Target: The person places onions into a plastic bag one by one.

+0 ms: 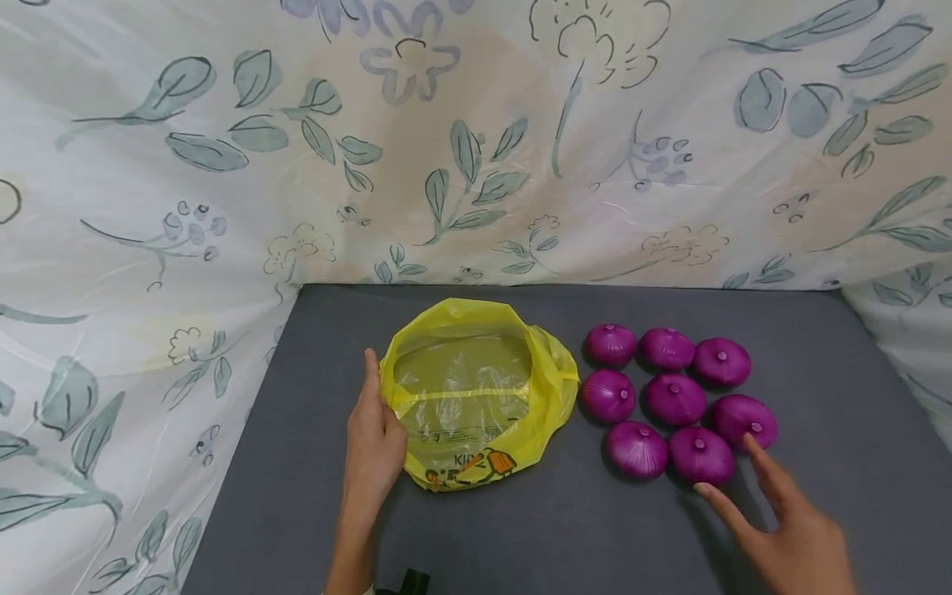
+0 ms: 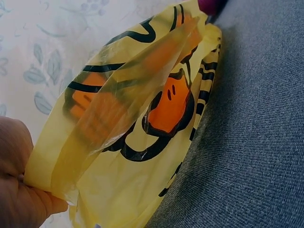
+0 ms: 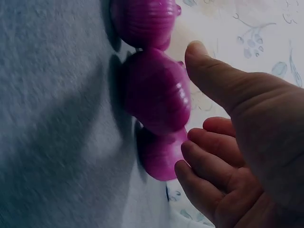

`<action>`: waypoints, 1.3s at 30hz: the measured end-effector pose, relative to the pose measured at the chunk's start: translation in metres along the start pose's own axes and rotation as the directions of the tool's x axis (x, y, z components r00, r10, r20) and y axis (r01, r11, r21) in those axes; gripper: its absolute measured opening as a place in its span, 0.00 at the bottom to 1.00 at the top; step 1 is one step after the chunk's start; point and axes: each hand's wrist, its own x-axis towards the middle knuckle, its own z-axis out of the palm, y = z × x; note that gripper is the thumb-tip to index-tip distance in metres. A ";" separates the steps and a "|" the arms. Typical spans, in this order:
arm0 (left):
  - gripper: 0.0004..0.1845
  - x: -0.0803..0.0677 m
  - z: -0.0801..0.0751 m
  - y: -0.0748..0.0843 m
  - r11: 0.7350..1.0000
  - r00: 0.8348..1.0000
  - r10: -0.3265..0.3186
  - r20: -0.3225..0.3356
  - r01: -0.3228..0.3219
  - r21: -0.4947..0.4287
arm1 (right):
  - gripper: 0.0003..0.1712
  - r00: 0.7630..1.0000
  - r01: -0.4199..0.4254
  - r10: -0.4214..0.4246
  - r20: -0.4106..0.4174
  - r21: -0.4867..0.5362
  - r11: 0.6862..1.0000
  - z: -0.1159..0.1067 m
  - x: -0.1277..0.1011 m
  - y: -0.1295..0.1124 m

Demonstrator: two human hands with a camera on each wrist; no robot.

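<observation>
A yellow plastic bag (image 1: 554, 397) with printed orange and black figures lies on the grey table, its mouth spread wide toward me. My left hand (image 1: 375, 438) pinches the bag's left rim between thumb and fingers; the left wrist view shows the grip on the yellow bag (image 2: 104, 180) up close. To the right of the bag sit several purple onions (image 1: 675, 399), grouped in rough rows. My right hand (image 1: 799, 529) hovers at the nearest right onions, thumb and fingers apart. In the right wrist view its fingers spread beside an onion (image 3: 156, 90), gripping nothing.
The grey table (image 1: 521, 537) reaches back to a floral cloth (image 1: 476, 165) that hangs behind it and continues along both sides. A small black object (image 1: 414, 582) shows at the bottom edge, left of centre.
</observation>
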 end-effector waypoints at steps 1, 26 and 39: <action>0.38 0.000 0.000 0.000 1.000 1.000 -0.001 -0.002 0.001 -0.001 | 0.55 1.000 0.017 -0.017 0.002 0.002 1.000 0.002 0.000 0.000; 0.42 -0.001 0.004 -0.001 1.000 1.000 0.013 0.008 -0.013 -0.004 | 0.51 0.999 0.003 -0.003 -0.044 0.004 1.000 0.026 -0.003 -0.014; 0.43 -0.001 0.005 0.002 1.000 1.000 0.022 0.014 -0.022 -0.005 | 0.48 0.976 0.001 0.056 -0.209 0.259 0.966 0.027 -0.007 -0.024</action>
